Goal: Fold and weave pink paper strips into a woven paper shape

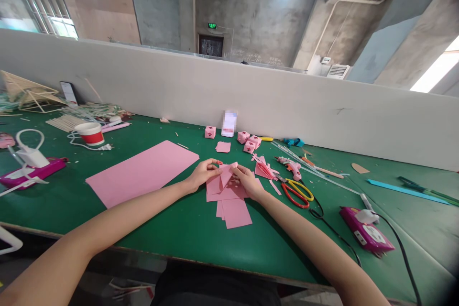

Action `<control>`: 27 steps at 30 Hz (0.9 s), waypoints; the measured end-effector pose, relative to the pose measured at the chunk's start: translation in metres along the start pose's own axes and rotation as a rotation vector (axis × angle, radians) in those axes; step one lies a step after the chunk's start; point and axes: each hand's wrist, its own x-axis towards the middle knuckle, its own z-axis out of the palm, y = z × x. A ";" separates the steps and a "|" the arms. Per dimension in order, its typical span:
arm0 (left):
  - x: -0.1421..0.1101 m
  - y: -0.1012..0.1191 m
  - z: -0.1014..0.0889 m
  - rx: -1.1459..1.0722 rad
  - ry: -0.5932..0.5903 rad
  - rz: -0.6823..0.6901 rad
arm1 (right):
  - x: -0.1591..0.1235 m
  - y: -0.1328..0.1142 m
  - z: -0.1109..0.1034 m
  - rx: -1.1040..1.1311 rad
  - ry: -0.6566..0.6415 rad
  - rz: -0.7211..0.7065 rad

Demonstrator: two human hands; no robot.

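Observation:
Between my two hands is a partly folded piece of pink paper (226, 175). The fingers of my left hand (203, 173) pinch its left side, and my right hand (248, 180) grips its upper right corner. Below the hands, several flat pink paper squares (238, 214) overlap on the green table. A stack of large pink sheets (143, 172) lies left of my left hand. Scissors (297, 192) with red and yellow handles rest right of my right hand, beside pink paper scraps (264, 168).
Several folded pink paper cubes (250, 140) and a phone (229, 123) stand at the back. A glue gun (291, 166) and purple power strip (367, 230) with black cord are at right. A paper cup (89, 134) and another power strip (36, 172) sit at left.

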 end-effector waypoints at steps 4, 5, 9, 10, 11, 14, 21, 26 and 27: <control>-0.001 0.003 0.001 -0.023 0.015 -0.019 | 0.000 -0.001 0.001 0.047 0.071 -0.023; -0.001 0.004 0.001 -0.026 0.022 -0.025 | 0.000 -0.001 0.001 0.051 0.085 -0.022; -0.002 0.005 0.002 -0.035 0.036 -0.044 | 0.002 0.000 -0.001 0.058 0.102 -0.009; -0.002 0.005 0.002 -0.037 0.036 -0.046 | 0.002 0.001 -0.001 0.055 0.107 -0.006; -0.002 0.005 0.002 -0.039 0.039 -0.047 | 0.003 0.001 -0.002 0.051 0.114 -0.002; -0.001 0.004 0.001 -0.048 0.043 -0.060 | 0.003 0.002 -0.003 0.042 0.128 0.006; 0.002 -0.002 -0.001 -0.035 0.047 -0.037 | 0.001 0.000 -0.001 0.049 0.128 -0.003; 0.002 -0.002 -0.001 -0.003 0.073 -0.014 | 0.003 0.001 -0.002 0.080 0.145 -0.009; 0.002 -0.002 -0.001 0.003 0.077 -0.016 | 0.003 0.001 -0.002 0.084 0.147 -0.013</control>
